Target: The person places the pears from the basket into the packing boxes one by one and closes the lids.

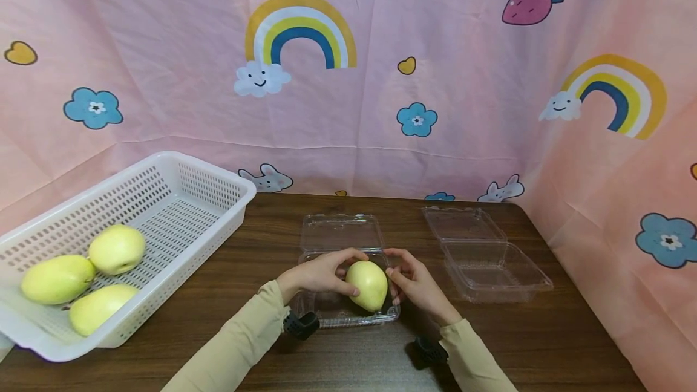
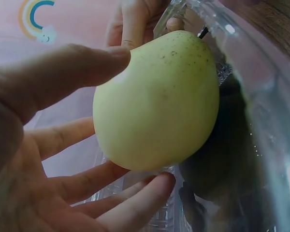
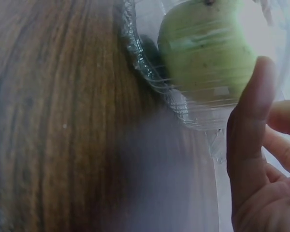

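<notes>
A yellow-green pear (image 1: 367, 286) sits tilted in the open clear plastic clamshell container (image 1: 356, 322) at the middle of the table. My left hand (image 1: 322, 272) holds the pear from its left side, thumb on one side and fingers curved round the other, as the left wrist view shows. At the container's right wall, my right hand (image 1: 418, 283) grips the rim close beside the pear. In the right wrist view the thumb (image 3: 253, 113) lies by the clear wall, with the pear (image 3: 203, 53) behind it. Some right fingertips are hidden by the plastic.
On the left stands a white perforated basket (image 1: 182, 253) with three pears (image 1: 117, 249). A second open clear clamshell container (image 1: 498, 265) stands on the right. The brown wooden table (image 1: 261, 222) ends at a pink patterned cloth (image 1: 376, 156) behind and to the right.
</notes>
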Tool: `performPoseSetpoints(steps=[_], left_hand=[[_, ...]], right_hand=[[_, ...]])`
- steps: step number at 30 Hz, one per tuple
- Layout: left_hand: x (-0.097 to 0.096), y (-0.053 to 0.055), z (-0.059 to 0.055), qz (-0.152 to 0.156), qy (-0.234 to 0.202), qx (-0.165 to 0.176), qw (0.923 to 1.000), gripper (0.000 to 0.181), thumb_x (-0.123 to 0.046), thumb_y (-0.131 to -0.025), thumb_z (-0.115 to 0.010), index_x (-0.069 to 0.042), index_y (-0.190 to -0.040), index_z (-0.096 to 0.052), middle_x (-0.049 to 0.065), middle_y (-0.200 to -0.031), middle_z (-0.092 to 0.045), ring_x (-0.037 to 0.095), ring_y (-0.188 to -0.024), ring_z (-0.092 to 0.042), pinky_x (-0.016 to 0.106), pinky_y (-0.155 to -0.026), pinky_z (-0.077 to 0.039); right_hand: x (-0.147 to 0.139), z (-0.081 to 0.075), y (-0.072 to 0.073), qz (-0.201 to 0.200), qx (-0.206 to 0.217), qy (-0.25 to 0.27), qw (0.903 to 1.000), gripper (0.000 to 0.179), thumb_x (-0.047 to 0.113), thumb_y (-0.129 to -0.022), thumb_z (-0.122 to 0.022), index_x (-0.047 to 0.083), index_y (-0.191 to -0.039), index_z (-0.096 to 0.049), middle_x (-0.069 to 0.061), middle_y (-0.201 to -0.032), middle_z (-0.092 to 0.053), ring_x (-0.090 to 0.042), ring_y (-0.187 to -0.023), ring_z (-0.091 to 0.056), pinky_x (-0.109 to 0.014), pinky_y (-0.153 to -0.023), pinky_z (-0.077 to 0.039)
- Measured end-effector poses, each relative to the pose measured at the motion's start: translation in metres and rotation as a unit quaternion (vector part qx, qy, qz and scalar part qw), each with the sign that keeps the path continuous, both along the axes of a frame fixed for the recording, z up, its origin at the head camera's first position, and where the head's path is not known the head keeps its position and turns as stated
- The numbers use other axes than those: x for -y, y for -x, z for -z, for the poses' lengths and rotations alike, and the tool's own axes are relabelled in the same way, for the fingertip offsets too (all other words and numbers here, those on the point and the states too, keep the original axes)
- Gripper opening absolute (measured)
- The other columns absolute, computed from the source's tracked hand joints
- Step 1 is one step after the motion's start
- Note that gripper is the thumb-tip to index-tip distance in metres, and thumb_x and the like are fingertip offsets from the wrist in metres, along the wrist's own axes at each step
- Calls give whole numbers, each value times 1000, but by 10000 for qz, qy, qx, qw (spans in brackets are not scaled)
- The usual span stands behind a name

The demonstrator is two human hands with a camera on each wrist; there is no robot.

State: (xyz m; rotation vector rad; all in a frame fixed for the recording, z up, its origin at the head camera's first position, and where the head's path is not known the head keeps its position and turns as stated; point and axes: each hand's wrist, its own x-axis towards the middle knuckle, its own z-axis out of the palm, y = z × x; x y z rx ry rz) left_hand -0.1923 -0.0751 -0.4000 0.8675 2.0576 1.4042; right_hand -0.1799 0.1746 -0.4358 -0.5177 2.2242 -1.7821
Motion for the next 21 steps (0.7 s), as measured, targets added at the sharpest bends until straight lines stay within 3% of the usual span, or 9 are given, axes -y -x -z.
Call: performPoseSetpoints(steps=[5,9,15,21], left_hand=[[2,1,-1,41,184,-352,9992,65,-8,-87,-71,5,-140,-38,22,-133,-48,38,-123,-47,49,-100,-40],[7,0,-2,-38,248,-280,9993,66,-10,-87,-71,3,-142,-38,21,-139,-44,41,-126,-43,53,-101,-38],[15,-3,-7,-62,102,-185,9998,65,-10,-88,-71,3,-142,-37,23,-144,-38,45,-125,-43,55,-99,-40],[22,-4,-11,-215,198,-578,9979,62,-11,-88,-72,2,-140,-41,23,-143,-41,45,-119,-50,54,-96,-43]], right_hand=[[0,1,0,38,16,32,10000,43,4,-100,-51,-1,-141,-38,-14,-73,-55,-17,-56,-54,-32,-47,-52],[2,1,0,93,-19,19,10000,42,4,-99,-53,0,-139,-41,-15,-73,-55,-16,-56,-54,-30,-48,-52],[4,3,-2,248,13,147,9996,41,1,-97,-55,-3,-136,-44,-15,-79,-55,-16,-58,-55,-31,-48,-53],[4,4,-1,292,43,150,9995,41,-1,-97,-54,-3,-136,-43,-13,-83,-54,-17,-60,-56,-32,-49,-54]])
